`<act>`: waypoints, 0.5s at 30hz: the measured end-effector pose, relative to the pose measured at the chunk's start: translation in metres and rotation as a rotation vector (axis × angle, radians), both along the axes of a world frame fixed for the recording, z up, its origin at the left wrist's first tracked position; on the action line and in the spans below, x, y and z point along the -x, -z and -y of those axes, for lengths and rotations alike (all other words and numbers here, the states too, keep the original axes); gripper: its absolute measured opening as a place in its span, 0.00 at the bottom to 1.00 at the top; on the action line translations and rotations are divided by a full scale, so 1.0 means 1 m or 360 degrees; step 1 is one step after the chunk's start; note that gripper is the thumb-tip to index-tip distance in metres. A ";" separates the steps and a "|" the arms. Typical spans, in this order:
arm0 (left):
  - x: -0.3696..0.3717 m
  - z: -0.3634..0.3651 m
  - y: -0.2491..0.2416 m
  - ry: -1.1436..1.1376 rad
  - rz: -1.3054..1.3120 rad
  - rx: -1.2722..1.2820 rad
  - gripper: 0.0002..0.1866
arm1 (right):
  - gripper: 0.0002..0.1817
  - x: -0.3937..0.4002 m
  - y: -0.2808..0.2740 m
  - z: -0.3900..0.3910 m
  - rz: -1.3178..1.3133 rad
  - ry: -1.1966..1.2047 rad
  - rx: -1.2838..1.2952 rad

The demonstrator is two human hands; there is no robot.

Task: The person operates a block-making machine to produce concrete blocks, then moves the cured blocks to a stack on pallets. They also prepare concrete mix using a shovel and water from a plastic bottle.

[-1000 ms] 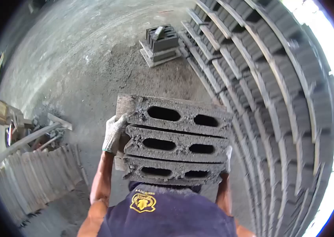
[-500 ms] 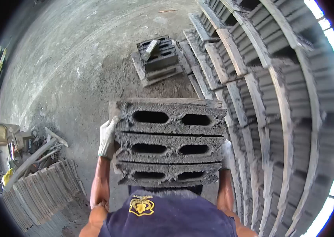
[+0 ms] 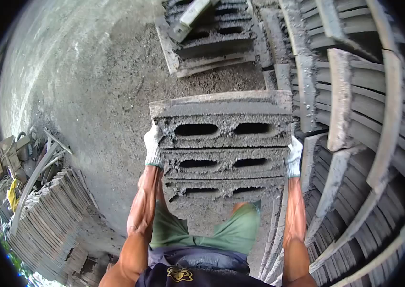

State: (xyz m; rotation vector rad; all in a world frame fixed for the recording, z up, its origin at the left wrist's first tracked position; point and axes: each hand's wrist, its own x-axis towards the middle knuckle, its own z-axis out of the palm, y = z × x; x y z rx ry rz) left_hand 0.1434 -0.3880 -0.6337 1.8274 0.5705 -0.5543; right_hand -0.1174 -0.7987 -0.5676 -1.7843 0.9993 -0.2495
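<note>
Left hand [image 3: 152, 146] and right hand [image 3: 294, 157], both in white gloves, hold a board [image 3: 221, 97] by its two ends. Three rough grey blocks [image 3: 225, 164] sit on it, in front of the legs. They look heavy and stiff, but may crumble, so the board's ends seem best to hold. At the right, stacked boards [image 3: 338, 95] carry more blocks.

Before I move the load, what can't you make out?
- Head view: most fingers of the white-gloved left hand and white-gloved right hand, hidden by the load.
- Head view: underside of the weathered wooden board, hidden by three grey hollow concrete blocks.
- Head view: upper end of the pale bar-like object on the farther blocks, cut off by the top edge.
</note>
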 end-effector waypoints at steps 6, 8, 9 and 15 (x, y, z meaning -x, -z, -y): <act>-0.016 0.023 0.163 -0.0320 -0.0102 0.0489 0.21 | 0.15 -0.034 0.151 0.040 -0.0215 -0.0017 -0.0095; -0.022 0.005 0.240 -0.0282 0.0036 0.0554 0.16 | 0.17 -0.050 0.188 0.049 -0.0249 -0.0011 -0.0147; -0.025 0.007 0.229 -0.0074 -0.0107 0.0986 0.13 | 0.18 -0.052 0.207 0.056 -0.0293 -0.0022 -0.0207; -0.037 0.036 0.307 0.0091 0.0151 0.0154 0.20 | 0.23 -0.083 0.309 0.083 -0.0324 0.0049 -0.0346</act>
